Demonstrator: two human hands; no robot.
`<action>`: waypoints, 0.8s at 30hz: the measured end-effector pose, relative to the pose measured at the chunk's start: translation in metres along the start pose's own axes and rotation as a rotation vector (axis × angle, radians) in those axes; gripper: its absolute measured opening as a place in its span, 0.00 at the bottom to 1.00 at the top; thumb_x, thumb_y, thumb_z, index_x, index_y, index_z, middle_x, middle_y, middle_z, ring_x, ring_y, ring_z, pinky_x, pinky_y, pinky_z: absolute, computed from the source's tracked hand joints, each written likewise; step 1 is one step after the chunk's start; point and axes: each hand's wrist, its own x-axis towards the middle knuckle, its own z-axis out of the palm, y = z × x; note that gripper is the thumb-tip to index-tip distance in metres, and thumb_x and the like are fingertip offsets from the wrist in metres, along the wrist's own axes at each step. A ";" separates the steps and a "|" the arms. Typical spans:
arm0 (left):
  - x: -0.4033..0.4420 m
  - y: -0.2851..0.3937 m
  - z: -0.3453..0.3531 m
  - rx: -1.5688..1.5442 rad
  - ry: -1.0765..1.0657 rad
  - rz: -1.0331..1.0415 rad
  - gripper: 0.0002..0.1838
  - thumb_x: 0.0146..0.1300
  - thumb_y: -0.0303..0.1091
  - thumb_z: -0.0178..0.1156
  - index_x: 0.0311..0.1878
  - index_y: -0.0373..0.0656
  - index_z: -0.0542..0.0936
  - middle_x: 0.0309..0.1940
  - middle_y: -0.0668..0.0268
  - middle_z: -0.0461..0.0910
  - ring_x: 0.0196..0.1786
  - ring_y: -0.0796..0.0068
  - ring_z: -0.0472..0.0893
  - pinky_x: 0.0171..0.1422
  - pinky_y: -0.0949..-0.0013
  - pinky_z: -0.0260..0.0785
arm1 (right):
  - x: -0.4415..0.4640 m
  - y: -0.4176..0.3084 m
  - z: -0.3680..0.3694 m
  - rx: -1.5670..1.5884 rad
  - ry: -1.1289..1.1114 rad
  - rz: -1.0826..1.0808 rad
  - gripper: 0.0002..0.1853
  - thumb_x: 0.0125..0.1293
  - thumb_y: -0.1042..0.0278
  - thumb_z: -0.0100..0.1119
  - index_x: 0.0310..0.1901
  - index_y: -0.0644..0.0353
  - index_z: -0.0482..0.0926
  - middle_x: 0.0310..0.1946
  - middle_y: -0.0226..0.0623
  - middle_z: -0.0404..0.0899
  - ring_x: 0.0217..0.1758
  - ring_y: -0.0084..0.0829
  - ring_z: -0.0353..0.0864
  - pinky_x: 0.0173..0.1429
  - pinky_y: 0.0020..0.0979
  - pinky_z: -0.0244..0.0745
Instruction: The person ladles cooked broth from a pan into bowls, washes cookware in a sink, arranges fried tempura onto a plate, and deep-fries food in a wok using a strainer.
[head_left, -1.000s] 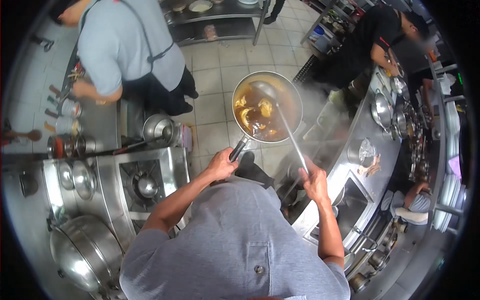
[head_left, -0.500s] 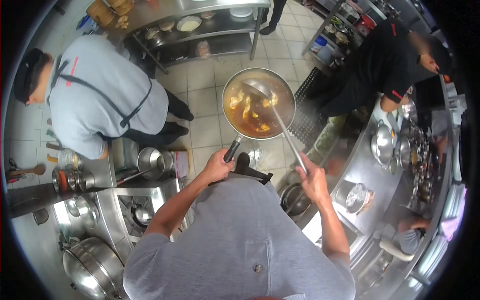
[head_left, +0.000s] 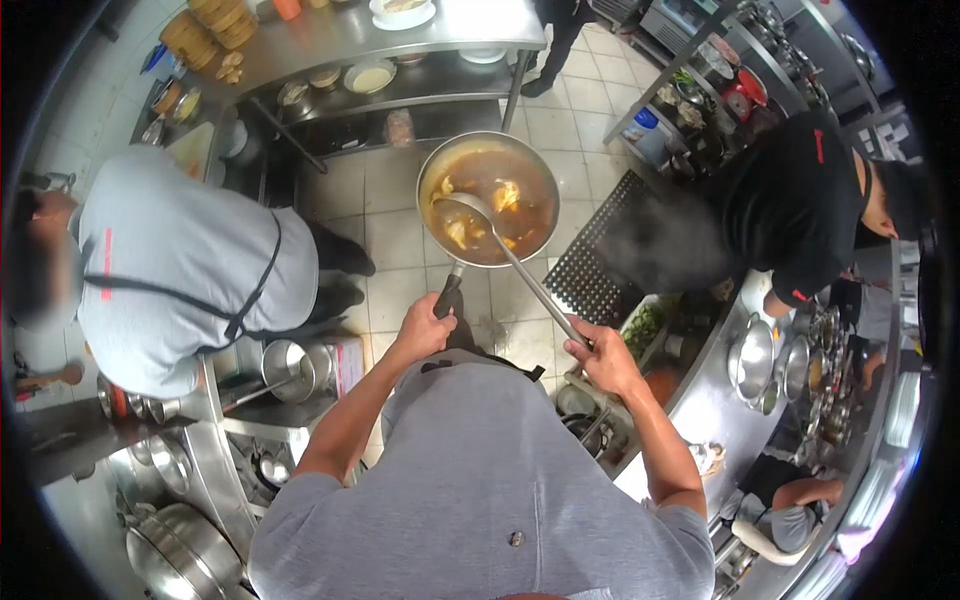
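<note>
My left hand (head_left: 424, 328) is wrapped round the black handle of a wok (head_left: 548, 172), which is held out in front of me above the tiled floor. Brown soup (head_left: 478, 180) with several pale yellow pieces fills much of it. In my right hand (head_left: 604, 356) is the long metal shaft of a ladle (head_left: 530, 282). The ladle's bowl sits in the soup at the left side of the wok, partly sunk.
A co-worker in grey (head_left: 185, 265) bends at the left counter. Another in black (head_left: 790, 205) leans over the right counter (head_left: 722, 375), near metal bowls (head_left: 750, 358). A steel table (head_left: 460, 32) stands ahead. A perforated black mat (head_left: 597, 255) lies on the floor.
The wok has shifted slightly left in view. The ladle's bowl has moved left and down within the soup, and my right hand has come a little left. Both hands keep their hold.
</note>
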 end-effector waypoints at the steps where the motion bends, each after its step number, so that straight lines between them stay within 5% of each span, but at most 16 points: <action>1: 0.012 0.002 -0.005 0.013 0.006 -0.018 0.07 0.58 0.28 0.60 0.37 0.37 0.74 0.17 0.63 0.75 0.16 0.72 0.77 0.24 0.64 0.69 | 0.008 -0.015 -0.010 -0.049 0.049 0.013 0.24 0.68 0.73 0.61 0.65 0.65 0.74 0.40 0.63 0.81 0.44 0.48 0.88 0.50 0.42 0.77; 6: 0.069 0.018 -0.028 0.000 0.047 -0.016 0.08 0.58 0.29 0.60 0.37 0.37 0.75 0.17 0.63 0.75 0.17 0.71 0.77 0.25 0.64 0.70 | 0.096 -0.011 -0.026 -0.183 0.221 -0.031 0.25 0.67 0.74 0.61 0.66 0.65 0.73 0.41 0.64 0.81 0.46 0.57 0.85 0.51 0.41 0.78; 8: 0.087 0.035 -0.037 0.044 0.074 0.008 0.08 0.58 0.30 0.60 0.37 0.37 0.75 0.17 0.63 0.75 0.17 0.70 0.78 0.26 0.63 0.70 | 0.120 -0.018 -0.037 -0.154 0.125 0.075 0.24 0.67 0.74 0.62 0.65 0.65 0.74 0.40 0.63 0.82 0.41 0.50 0.87 0.50 0.39 0.78; 12: 0.118 0.066 -0.061 0.033 0.077 -0.050 0.08 0.58 0.31 0.60 0.38 0.37 0.75 0.17 0.63 0.75 0.17 0.69 0.78 0.26 0.63 0.71 | 0.163 -0.011 -0.040 -0.044 0.217 -0.053 0.23 0.67 0.72 0.63 0.63 0.67 0.75 0.32 0.52 0.83 0.33 0.31 0.82 0.47 0.34 0.78; 18: 0.162 0.097 -0.079 0.030 0.131 -0.046 0.10 0.58 0.31 0.60 0.38 0.35 0.75 0.18 0.62 0.75 0.18 0.68 0.79 0.26 0.62 0.71 | 0.218 -0.061 -0.076 -0.153 0.070 -0.069 0.23 0.68 0.70 0.62 0.64 0.58 0.75 0.23 0.49 0.73 0.23 0.35 0.75 0.36 0.36 0.74; 24: 0.199 0.118 -0.073 -0.011 0.217 -0.111 0.09 0.58 0.30 0.59 0.38 0.34 0.75 0.19 0.61 0.75 0.17 0.69 0.78 0.25 0.62 0.71 | 0.298 -0.051 -0.109 -0.200 -0.077 -0.204 0.24 0.68 0.71 0.61 0.65 0.59 0.73 0.30 0.55 0.80 0.32 0.50 0.82 0.40 0.41 0.76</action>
